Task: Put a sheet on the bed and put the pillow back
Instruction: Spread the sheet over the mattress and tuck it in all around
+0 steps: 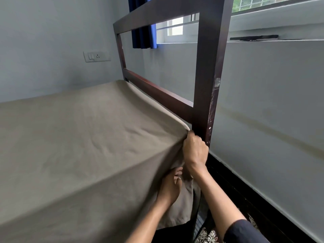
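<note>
Taupe sheet [87,146], four o'clock corner: I am clutching it with right hand [194,149] and left hand [171,187], probably needing tucking under next.

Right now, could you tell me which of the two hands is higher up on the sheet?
The right hand, pinching the sheet at its top corner beside the headboard post; the left hand holds the hanging fabric below.

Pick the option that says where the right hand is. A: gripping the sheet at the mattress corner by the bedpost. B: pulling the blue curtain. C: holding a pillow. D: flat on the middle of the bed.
A: the right hand curls on the sheet at the corner, beside the dark bedpost.
</note>
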A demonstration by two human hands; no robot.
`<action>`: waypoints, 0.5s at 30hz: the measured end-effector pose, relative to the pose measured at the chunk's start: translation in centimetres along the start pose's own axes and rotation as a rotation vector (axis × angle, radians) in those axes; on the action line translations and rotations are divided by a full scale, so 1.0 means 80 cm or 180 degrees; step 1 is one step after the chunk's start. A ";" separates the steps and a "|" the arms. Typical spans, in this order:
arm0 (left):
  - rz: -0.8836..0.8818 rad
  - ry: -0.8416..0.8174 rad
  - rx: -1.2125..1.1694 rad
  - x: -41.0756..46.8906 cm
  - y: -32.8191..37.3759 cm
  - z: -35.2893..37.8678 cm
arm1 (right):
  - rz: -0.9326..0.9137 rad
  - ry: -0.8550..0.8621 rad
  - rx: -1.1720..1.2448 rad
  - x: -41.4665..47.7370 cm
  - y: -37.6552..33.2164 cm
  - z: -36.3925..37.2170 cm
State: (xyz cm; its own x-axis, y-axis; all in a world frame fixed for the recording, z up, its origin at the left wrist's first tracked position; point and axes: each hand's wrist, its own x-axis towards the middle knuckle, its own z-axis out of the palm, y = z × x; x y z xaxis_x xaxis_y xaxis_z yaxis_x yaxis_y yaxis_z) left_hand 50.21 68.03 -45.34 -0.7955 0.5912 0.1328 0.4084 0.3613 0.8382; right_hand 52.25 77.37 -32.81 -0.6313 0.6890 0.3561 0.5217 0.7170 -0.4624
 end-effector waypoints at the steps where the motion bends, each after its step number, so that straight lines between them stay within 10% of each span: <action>1: -0.0027 -0.0033 -0.0115 0.001 -0.002 0.002 | 0.0011 -0.0005 0.0030 0.001 0.002 0.000; 7: -0.0350 -0.0788 -0.0211 0.001 -0.025 0.011 | 0.0295 0.0082 0.0569 -0.014 0.013 0.010; 10: -0.0014 -0.1340 0.0903 -0.001 -0.036 0.018 | 0.0590 -0.0195 0.0989 -0.042 0.041 0.026; 15: 0.0420 -0.0630 0.2120 -0.027 -0.051 0.045 | 0.0767 -0.1078 0.1381 -0.090 0.097 0.063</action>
State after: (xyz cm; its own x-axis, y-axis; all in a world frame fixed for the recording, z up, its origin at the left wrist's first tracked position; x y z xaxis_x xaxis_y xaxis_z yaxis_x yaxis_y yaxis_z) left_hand 51.86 67.92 -50.96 -0.6499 0.7577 0.0592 0.7331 0.6045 0.3116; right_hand 57.93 77.44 -43.03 -0.7093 0.7035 -0.0453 0.4358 0.3870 -0.8126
